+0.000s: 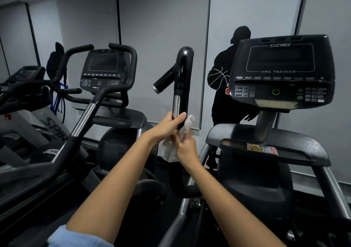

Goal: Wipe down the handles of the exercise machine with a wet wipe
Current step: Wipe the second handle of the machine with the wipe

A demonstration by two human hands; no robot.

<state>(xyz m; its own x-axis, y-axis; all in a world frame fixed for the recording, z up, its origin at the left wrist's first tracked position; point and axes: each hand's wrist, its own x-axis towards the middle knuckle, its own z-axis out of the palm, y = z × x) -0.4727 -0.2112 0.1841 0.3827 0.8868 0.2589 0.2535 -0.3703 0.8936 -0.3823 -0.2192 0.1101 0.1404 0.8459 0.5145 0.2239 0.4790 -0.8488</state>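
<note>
Handle (182, 83) of the exercise machine stands upright at the centre of the frame, black with a short chrome band, and I see my left hand (167, 126) curled round it just below that band, thumb laid across the front. My right hand (185, 148), just beneath and touching the left, pinches a crumpled white wet wipe (187, 125) against the handle; part of the wipe pokes up on the right of the bar and the rest hangs down under my left wrist. A short side grip (163, 80) branches off the handle toward the left.

At right centre sits the machine's console (281, 70), marked "CYBEX" and "ARC TRAINER", screen dark, with a dusty black tray (303, 142) below it. A second machine (106, 70) stands at left centre, and another marked "SPIR" at the far left. Grey wall panels (161, 19) fill the upper frame, one bearing a black basketball-player silhouette (228, 87). The room is dim.
</note>
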